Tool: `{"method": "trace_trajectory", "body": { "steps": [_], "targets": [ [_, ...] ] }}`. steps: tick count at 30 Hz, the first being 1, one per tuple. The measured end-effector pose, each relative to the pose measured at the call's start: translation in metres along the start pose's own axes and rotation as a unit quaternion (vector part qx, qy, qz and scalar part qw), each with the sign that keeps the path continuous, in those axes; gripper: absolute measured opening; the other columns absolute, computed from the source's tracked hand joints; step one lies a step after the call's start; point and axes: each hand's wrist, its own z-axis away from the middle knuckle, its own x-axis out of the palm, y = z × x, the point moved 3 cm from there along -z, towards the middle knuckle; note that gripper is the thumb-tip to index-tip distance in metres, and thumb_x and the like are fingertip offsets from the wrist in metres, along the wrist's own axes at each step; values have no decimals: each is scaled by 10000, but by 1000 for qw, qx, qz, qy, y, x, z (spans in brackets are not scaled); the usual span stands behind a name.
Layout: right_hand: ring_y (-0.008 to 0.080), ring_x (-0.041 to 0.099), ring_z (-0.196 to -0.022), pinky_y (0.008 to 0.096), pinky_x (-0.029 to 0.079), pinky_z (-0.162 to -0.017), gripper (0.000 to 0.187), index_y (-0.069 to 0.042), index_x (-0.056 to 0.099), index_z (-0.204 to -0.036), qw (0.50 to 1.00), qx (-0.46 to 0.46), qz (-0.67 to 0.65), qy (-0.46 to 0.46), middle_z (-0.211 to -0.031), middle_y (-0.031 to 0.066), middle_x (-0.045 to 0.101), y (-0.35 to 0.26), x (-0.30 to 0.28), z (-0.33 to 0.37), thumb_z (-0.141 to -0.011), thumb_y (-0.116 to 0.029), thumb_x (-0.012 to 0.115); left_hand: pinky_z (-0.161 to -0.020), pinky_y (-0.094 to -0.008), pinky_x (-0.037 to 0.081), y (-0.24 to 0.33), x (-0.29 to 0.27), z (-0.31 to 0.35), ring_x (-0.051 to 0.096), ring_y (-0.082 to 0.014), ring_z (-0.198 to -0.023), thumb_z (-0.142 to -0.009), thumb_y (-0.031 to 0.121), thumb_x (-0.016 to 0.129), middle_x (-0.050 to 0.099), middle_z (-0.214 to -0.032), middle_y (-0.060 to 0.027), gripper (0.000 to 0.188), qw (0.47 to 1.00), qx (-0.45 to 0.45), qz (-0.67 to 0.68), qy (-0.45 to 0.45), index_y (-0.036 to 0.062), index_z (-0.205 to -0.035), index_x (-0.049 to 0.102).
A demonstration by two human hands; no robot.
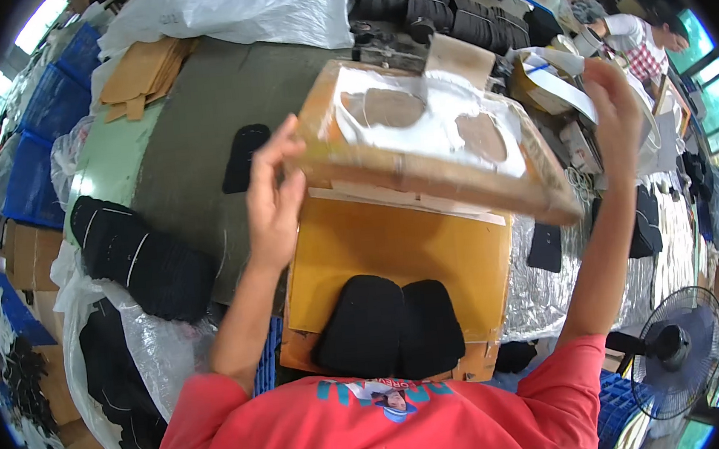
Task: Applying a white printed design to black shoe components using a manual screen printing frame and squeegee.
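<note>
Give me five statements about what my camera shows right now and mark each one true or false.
1. The wooden frame is raised above the yellow board. True.
2. The left hand is at the right end of the wooden frame. False: the left hand is at its left end.
3. Two black pieces lie side by side at the near end of the yellow board. True.
4. The fan is on the left. False: the fan is at the lower right.
5. The shirt is green. False: it is red.

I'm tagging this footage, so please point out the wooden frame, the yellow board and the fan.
Wooden frame (428, 174), head view: its near bar.
Yellow board (395, 244), head view: a bare part of its face.
Fan (673, 347), head view: its central hub.
</note>
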Motion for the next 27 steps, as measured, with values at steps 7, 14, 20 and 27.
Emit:
{"method": "trace_trajectory", "body": {
  "steps": [7, 14, 20, 27],
  "targets": [
    [195, 638, -898, 299, 489, -841, 228, 20, 671, -1064, 979, 162, 81, -98, -1009, 98, 690, 124, -50, 120, -868, -93, 644, -1085, -335, 340, 27, 22, -72, 466, -189, -1268, -1016, 143, 458, 517, -1357, -121, 330, 998, 57, -18, -35, 28, -1325, 474],
    [337, 644, -954, 407, 503, -818, 333, -42, 664, -1109, 951, 205, 36, -227, -1022, 169, 690, 93, 125, 153, -802, -162, 703, -889, -313, 459, -94, 25, -44, 624, -175, -976, -967, 267, 593, 679, -1017, -54, 298, 984, -165, -62, -12, 20, -1124, 652],
    [378, 547, -1169, 458, 455, -951, 428, -70, 650, -1163, 952, 203, 97, -206, -1224, 179, 625, 57, 132, 138, -761, -193, 729, -895, -496, 445, -121, 88, -48, 599, -422, -971, -813, 61, 623, 651, -1026, -204, 301, 910, 61, -389, -129, 20, -1112, 639],
    [279, 646, -977, 371, 491, -861, 346, -19, 651, -1128, 903, 357, -168, -172, -1079, 172, 686, 99, 105, 169, -816, -151, 719, -864, -529, 416, -136, 103, -54, 564, -392, -1064, -789, 84, 671, 633, -1088, -181, 307, 831, 60, -520, -187, 36, -1090, 631]
  ]
}}
